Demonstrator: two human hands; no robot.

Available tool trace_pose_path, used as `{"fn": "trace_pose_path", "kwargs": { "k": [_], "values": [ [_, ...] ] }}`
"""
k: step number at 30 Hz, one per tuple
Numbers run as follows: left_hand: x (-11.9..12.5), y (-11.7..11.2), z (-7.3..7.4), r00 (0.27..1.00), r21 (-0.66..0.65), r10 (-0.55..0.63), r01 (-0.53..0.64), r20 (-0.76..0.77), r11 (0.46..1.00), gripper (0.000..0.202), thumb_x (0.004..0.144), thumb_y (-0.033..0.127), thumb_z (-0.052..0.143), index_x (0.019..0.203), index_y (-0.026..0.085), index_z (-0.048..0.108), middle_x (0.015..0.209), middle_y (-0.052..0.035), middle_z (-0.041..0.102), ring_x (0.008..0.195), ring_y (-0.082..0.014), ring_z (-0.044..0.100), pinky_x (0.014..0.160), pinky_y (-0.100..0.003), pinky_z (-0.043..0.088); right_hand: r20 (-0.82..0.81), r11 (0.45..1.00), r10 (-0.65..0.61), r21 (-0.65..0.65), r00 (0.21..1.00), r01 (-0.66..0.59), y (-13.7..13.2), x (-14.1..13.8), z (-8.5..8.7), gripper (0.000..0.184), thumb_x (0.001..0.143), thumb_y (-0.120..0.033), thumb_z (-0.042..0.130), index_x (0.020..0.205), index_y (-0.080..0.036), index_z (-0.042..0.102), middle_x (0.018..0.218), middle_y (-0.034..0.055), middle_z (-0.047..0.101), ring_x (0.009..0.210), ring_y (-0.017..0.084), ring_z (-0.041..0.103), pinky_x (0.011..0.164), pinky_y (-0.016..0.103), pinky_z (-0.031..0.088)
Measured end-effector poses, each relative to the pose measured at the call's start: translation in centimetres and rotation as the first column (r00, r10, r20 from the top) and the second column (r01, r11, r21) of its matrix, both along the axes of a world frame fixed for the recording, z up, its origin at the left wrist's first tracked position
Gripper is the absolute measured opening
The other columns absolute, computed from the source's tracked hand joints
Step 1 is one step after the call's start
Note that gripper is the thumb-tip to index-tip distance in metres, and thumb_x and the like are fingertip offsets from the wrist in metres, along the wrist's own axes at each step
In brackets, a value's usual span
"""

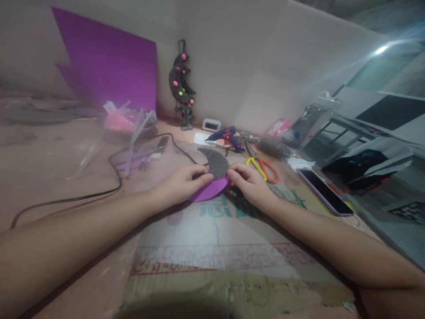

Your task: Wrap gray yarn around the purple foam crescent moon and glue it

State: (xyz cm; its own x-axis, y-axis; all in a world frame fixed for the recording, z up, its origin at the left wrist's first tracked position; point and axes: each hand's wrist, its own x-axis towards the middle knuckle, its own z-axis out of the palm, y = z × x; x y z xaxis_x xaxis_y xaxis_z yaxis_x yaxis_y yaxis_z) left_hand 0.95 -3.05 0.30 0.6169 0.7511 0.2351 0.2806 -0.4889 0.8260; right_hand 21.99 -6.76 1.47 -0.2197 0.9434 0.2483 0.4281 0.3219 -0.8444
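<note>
Between both hands is a dark grey, yarn-wrapped crescent moon (216,162), its curved tip pointing up and left. My left hand (194,179) pinches its lower left edge between thumb and fingers. On the opposite side, my right hand (247,179) grips the lower right edge with closed fingertips. Below the crescent, a rounded piece of purple sheet (209,191) shows, partly covered by the crescent and my fingers; whether the two are attached I cannot tell. Just beyond lies a blue glue gun (229,136) with a small red light. Scissors (262,168) with yellow and orange handles rest beside my right hand.
Printed cardboard (212,252) covers the table under my arms. A black cord (99,193) curves across the left side. A phone (325,192) lies at the right edge. Behind stand purple sheets (116,66), a crescent hanging with pompoms (179,84) and a small clock (211,124).
</note>
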Motion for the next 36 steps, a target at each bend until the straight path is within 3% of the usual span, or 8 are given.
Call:
{"fn": "trace_pose_path", "kwargs": {
  "k": [8, 15, 20, 28, 36],
  "values": [
    [0.37, 0.00, 0.15, 0.983, -0.221, 0.067, -0.029, 0.168, 0.975, 0.034, 0.090, 0.046, 0.044, 0.073, 0.018, 0.054, 0.062, 0.0022, 0.048, 0.053, -0.0105, 0.041, 0.050, -0.024, 0.032, -0.091, 0.997, -0.069, -0.039, 0.993, 0.066, 0.29, 0.08, -0.05, 0.032, 0.086, -0.049, 0.056, 0.074, -0.019, 0.056, 0.063, -0.0029, 0.051, 0.055, 0.009, 0.046, 0.052, 0.023, 0.039],
    [0.22, -0.03, 0.27, 0.997, -0.149, 0.042, -0.031, 0.070, 0.988, 0.027, 0.085, 0.042, 0.054, 0.080, 0.016, 0.062, 0.068, 0.0009, 0.054, 0.061, -0.0114, 0.045, 0.054, -0.024, 0.034, -0.064, 0.998, -0.052, -0.029, 0.997, 0.050, 0.21, -0.09, 0.21, 0.033, 0.086, -0.049, 0.055, 0.073, -0.019, 0.055, 0.062, -0.0034, 0.050, 0.055, 0.009, 0.046, 0.052, 0.022, 0.039],
    [0.18, 0.02, 0.06, 0.996, -0.132, 0.038, -0.028, 0.078, 0.991, 0.028, 0.085, 0.043, 0.051, 0.078, 0.017, 0.060, 0.067, 0.0012, 0.053, 0.060, -0.0118, 0.045, 0.055, -0.024, 0.034, -0.027, 0.999, -0.050, -0.016, 0.998, 0.050, 0.08, -0.19, 0.43, 0.034, 0.087, -0.049, 0.055, 0.072, -0.019, 0.055, 0.063, -0.0025, 0.051, 0.057, 0.009, 0.048, 0.054, 0.022, 0.041],
    [0.27, 0.12, -0.05, 0.994, -0.152, 0.054, -0.039, 0.096, 0.988, 0.027, 0.087, 0.041, 0.051, 0.081, 0.017, 0.059, 0.070, 0.0010, 0.054, 0.061, -0.0116, 0.045, 0.055, -0.025, 0.034, -0.045, 0.999, -0.050, -0.022, 0.998, 0.050, 0.09, 0.06, -0.01, 0.041, 0.090, -0.053, 0.049, 0.069, -0.018, 0.052, 0.062, -0.0027, 0.046, 0.054, 0.009, 0.041, 0.047, 0.021, 0.033],
    [0.24, 0.12, -0.06, 0.992, -0.158, 0.054, -0.035, 0.117, 0.987, 0.027, 0.087, 0.042, 0.051, 0.082, 0.017, 0.059, 0.068, 0.0012, 0.054, 0.060, -0.0115, 0.045, 0.056, -0.025, 0.035, -0.082, 0.997, -0.073, 0.000, 0.994, 0.074, 0.23, 0.07, 0.12, 0.036, 0.090, -0.050, 0.050, 0.072, -0.018, 0.052, 0.065, -0.0024, 0.049, 0.058, 0.010, 0.045, 0.054, 0.023, 0.037]
  ]
}}
